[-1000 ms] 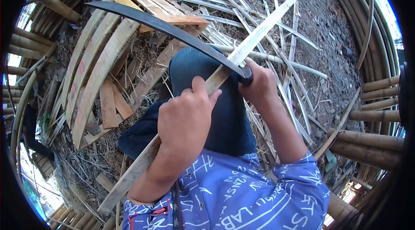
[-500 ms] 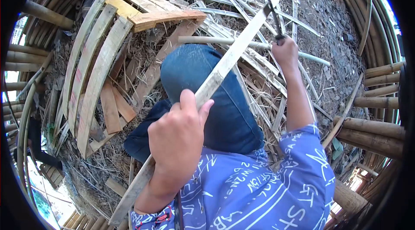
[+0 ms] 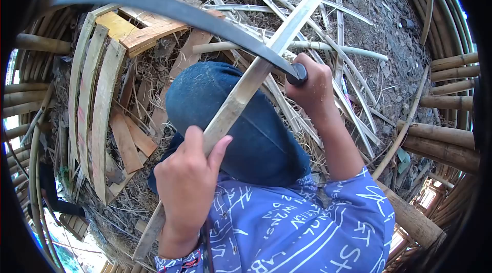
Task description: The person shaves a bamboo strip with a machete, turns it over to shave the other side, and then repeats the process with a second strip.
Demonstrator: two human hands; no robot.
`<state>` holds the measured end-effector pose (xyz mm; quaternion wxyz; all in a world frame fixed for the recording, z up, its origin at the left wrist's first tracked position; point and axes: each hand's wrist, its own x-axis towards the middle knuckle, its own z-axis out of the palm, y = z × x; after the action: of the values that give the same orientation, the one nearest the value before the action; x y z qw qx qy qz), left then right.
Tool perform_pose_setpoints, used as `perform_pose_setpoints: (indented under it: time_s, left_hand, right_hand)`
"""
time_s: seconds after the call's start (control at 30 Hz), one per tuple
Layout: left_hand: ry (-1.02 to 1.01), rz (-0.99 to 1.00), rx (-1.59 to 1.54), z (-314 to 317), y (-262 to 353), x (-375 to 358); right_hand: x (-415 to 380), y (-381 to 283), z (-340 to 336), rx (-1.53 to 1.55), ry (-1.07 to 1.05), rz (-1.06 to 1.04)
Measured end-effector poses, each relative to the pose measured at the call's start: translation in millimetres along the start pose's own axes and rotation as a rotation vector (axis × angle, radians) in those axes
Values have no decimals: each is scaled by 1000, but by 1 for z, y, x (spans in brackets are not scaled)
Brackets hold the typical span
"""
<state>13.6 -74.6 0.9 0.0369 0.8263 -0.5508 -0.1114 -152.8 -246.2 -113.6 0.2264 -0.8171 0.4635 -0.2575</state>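
Observation:
My left hand (image 3: 187, 178) is closed round a long, pale bamboo strip (image 3: 237, 99) that slants up over my bent knee (image 3: 205, 104). The strip's lower end passes below my wrist and its far end reaches the top of the view. In my right hand (image 3: 313, 84) is the dark handle of a machete (image 3: 205, 23). Its long, slightly curved blade points to the upper left and crosses the strip above the knee, overlapping it in this view.
A curved wooden frame of planks (image 3: 105, 114) stands at the left, with short boards (image 3: 125, 139) beside it. Split bamboo strips (image 3: 338, 27) and shavings litter the ground ahead. Bamboo poles (image 3: 451, 101) line both sides. A bamboo pole (image 3: 412, 214) lies by my right side.
My right hand has come down and toward me, and the machete blade has swung from pointing away to pointing left across the strip. My left hand with the strip has shifted slightly left and down.

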Motion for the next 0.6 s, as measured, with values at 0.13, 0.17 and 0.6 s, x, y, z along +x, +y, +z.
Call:
perform_pose_setpoints:
  time_s: [0.13, 0.17, 0.6]
  left_hand:
    - [16, -22, -41, -2, -10, -15]
    - [11, -30, -49, -3, -15, -21]
    - [233, -145, -145, 40, -177, -135]
  right_hand:
    - [11, 20, -8, -129, 96, -68]
    - [13, 24, -10, -127, 108, -54]
    - [5, -14, -39, -7, 93, -171]
